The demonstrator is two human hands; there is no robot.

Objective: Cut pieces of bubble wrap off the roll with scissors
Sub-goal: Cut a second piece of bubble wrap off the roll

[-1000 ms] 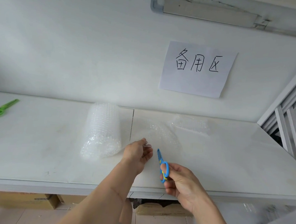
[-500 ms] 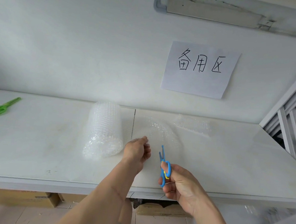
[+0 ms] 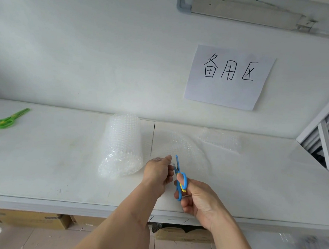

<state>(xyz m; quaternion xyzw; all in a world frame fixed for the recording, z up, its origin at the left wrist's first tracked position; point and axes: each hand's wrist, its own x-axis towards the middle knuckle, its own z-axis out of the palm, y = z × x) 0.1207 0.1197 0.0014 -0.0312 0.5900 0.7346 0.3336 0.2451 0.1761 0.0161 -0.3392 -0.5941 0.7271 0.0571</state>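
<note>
A clear bubble wrap roll [image 3: 121,144] lies on the white table [image 3: 50,165], its axis running away from me. A loose sheet [image 3: 185,147] unrolls from it to the right. My left hand [image 3: 159,171] pinches the sheet's near edge. My right hand [image 3: 199,200] holds the blue scissors [image 3: 179,179] by the handles, blades pointing away, right beside my left fingers at the sheet's edge. A cut piece of bubble wrap [image 3: 220,141] lies flat at the back right of the table.
Green scissors [image 3: 9,118] lie at the table's far left. A paper sign [image 3: 229,77] hangs on the wall behind. A white metal frame [image 3: 326,135] stands at the right. Cardboard boxes [image 3: 26,218] sit under the table.
My right hand has brought the blue scissors up and left until the blades sit next to my left fingers. My left hand kept its pinch on the sheet.
</note>
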